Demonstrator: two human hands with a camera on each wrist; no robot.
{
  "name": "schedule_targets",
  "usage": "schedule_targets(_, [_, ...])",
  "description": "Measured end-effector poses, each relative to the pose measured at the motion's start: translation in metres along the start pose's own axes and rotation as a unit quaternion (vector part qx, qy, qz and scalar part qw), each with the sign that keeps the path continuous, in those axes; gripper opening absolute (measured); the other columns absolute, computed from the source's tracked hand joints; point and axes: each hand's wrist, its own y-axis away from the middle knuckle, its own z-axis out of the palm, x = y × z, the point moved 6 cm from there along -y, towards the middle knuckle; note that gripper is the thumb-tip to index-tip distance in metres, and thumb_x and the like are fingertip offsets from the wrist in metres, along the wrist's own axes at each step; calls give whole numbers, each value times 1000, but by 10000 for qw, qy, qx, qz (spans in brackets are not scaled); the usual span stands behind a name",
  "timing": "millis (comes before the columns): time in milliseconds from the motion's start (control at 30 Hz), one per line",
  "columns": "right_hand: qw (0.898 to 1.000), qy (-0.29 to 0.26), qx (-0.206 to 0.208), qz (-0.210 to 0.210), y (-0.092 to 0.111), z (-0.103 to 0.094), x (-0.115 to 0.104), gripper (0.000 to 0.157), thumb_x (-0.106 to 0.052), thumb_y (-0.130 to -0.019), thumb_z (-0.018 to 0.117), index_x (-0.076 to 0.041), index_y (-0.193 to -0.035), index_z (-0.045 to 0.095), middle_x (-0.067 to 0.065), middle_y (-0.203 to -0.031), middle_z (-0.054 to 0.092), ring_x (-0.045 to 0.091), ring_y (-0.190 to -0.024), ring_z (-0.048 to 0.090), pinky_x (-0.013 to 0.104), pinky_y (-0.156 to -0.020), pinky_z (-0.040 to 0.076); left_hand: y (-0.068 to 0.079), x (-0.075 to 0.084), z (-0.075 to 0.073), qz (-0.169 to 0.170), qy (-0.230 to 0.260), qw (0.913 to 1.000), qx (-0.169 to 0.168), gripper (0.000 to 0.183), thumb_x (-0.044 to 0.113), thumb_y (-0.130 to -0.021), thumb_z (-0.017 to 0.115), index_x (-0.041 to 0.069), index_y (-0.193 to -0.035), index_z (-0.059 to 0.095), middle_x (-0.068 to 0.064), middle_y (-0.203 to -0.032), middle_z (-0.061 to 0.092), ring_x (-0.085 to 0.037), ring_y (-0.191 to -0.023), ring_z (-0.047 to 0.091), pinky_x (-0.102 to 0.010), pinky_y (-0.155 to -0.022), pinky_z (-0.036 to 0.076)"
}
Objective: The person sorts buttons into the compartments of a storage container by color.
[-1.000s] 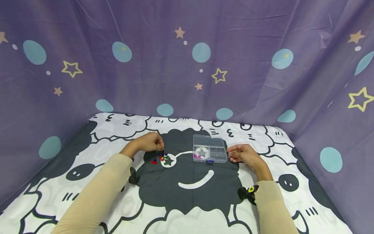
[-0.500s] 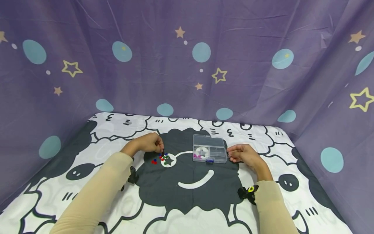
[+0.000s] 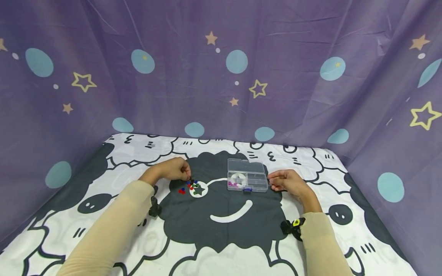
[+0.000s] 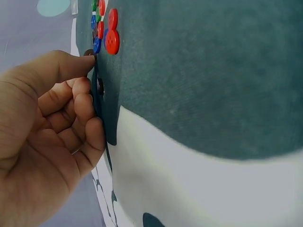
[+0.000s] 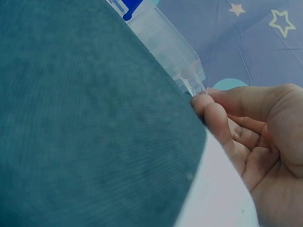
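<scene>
In the head view, my left hand [image 3: 174,168] is low over the left of the dark cloth patch, beside a loose group of small buttons. The left wrist view shows its thumb and forefinger pinching a brown button [image 4: 89,53], while a dark button [image 4: 100,86] lies on the cloth under the curled fingers. Red buttons [image 4: 112,40] and a blue button [image 4: 97,45] lie just beyond. To the right, a clear plastic compartment box [image 3: 257,184] has its lid raised and pink buttons [image 3: 233,184] in its left part. My right hand [image 3: 288,181] pinches the box's right end.
A white printed circle with a dark star [image 3: 199,189] lies beneath some green and red buttons. The patterned cloth [image 3: 228,226] covers the surface, and a purple curtain [image 3: 193,96] hangs behind it. A blue latch [image 3: 248,189] sits on the box's front.
My left hand has shifted slightly left and away from the button group. The right hand and the box stay in place.
</scene>
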Motion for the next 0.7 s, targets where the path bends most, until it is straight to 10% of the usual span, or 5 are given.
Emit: schedule_targets(700, [9999, 11, -83, -93, 2, 0, -2, 30, 3, -97, 62, 16, -124, 60, 8, -89, 70, 10, -70, 66, 26, -67, 58, 2, -4, 0, 16, 197, 9998, -80, 7, 4, -94, 64, 3, -93, 71, -2, -82, 65, -13, -70, 55, -30, -64, 47])
